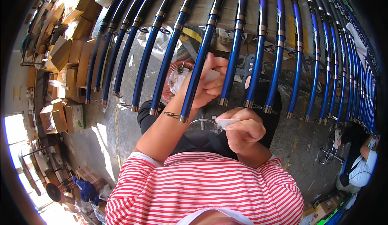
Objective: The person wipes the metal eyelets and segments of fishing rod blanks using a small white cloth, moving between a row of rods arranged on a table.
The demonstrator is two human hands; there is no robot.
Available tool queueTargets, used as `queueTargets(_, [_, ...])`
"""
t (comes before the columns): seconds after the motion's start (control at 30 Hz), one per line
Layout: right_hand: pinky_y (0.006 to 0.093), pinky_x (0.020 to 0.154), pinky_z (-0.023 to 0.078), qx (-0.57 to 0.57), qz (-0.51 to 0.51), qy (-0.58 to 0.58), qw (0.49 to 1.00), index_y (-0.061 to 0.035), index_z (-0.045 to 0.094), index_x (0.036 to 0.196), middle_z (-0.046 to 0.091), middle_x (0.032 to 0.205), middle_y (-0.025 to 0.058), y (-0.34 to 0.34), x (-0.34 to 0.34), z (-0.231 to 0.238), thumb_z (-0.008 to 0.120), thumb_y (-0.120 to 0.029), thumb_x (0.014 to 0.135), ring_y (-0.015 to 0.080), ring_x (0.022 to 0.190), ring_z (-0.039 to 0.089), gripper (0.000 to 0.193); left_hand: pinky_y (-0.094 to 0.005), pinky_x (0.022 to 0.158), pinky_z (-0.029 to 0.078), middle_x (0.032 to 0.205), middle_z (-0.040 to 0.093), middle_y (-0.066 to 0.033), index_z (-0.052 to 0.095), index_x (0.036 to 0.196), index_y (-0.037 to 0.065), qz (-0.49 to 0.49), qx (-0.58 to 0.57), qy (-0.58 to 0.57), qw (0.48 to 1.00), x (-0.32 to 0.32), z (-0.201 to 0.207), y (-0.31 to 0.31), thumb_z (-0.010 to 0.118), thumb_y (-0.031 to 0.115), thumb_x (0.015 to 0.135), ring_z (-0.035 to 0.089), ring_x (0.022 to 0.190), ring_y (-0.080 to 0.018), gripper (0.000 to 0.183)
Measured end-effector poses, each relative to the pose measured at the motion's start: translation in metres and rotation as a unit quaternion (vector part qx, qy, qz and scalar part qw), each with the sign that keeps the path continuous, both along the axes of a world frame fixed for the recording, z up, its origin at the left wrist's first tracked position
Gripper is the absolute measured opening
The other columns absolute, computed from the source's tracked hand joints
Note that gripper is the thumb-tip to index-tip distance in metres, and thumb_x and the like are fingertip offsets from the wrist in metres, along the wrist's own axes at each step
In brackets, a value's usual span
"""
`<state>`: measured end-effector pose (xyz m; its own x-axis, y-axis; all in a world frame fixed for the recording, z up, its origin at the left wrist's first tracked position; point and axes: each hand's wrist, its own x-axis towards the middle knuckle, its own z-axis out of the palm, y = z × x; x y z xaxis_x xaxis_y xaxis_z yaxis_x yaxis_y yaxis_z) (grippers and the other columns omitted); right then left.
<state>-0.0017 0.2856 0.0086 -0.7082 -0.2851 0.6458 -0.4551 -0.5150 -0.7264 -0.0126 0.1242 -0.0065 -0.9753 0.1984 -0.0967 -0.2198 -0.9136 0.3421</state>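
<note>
A row of glossy blue fishing rod sections [161,77] with metal rings juts toward me over the edge of a covered table. My left hand [206,88] reaches up beneath and between two of these rods, partly hidden by one. Its fingers are curled around a whitish flat piece [211,76], whose kind I cannot make out. Nearer to me, just below the rod ends, my right hand [247,130] pinches a small white card or label [227,123] between thumb and fingers. A line guide [172,115] sticks out sideways from the rod tip beside my left forearm.
Under the rods stands a red plastic basket [166,88] with white scraps in it. Stacked cardboard boxes [76,77] line the left side. At the right, another person [361,170] sits by the same row, near a wheeled stool base [328,156].
</note>
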Motion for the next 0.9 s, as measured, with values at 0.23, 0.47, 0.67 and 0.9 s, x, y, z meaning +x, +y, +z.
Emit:
queueTargets(0.23, [0.0332, 0.060, 0.055, -0.020, -0.019, -0.026, 0.999, 0.0013, 0.057, 0.084, 0.060, 0.073, 0.0129, 0.017, -0.005, -0.003, 0.061, 0.009, 0.072, 0.0264, 0.069, 0.066, 0.015, -0.0162, 0.043, 0.026, 0.065, 0.045, 0.0052, 0.057, 0.104, 0.000, -0.035, 0.026, 0.060, 0.997, -0.013, 0.006, 0.017, 0.059, 0.028, 0.086, 0.032, 0.049, -0.0014, 0.034])
queueTargets(0.47, [0.0328, 0.062, 0.055, 0.003, 0.009, -0.013, 1.000, 0.0022, 0.059, 0.082, 0.062, 0.073, 0.0157, 0.015, -0.011, 0.003, 0.064, 0.011, 0.068, 0.0268, 0.070, 0.066, 0.017, -0.0158, 0.044, 0.029, 0.085, 0.062, -0.0087, 0.053, 0.115, -0.004, -0.078, 0.128, 0.112, 0.982, 0.013, -0.002, 0.015, 0.059, 0.021, 0.087, 0.035, 0.051, -0.0010, 0.038])
queueTargets(0.67, [0.0268, 0.054, 0.051, 0.047, 0.061, 0.020, 0.997, -0.0001, 0.063, 0.083, 0.064, 0.074, 0.0132, 0.007, -0.014, -0.001, 0.069, 0.006, 0.066, 0.0233, 0.067, 0.066, 0.019, -0.0118, 0.043, 0.035, 0.088, 0.062, -0.0143, 0.047, 0.120, -0.008, -0.066, 0.141, 0.118, 0.981, 0.020, -0.005, 0.015, 0.055, 0.014, 0.088, 0.040, 0.051, 0.0006, 0.039])
queueTargets(0.9, [0.0291, 0.057, 0.053, 0.043, 0.068, 0.034, 0.996, 0.0004, 0.063, 0.083, 0.062, 0.073, 0.0131, 0.001, -0.013, -0.002, 0.068, 0.006, 0.066, 0.0257, 0.068, 0.066, 0.018, -0.0119, 0.044, 0.037, 0.087, 0.062, -0.0142, 0.049, 0.118, -0.007, -0.056, 0.133, 0.105, 0.984, 0.023, -0.005, 0.012, 0.055, 0.014, 0.088, 0.041, 0.051, 0.0003, 0.037])
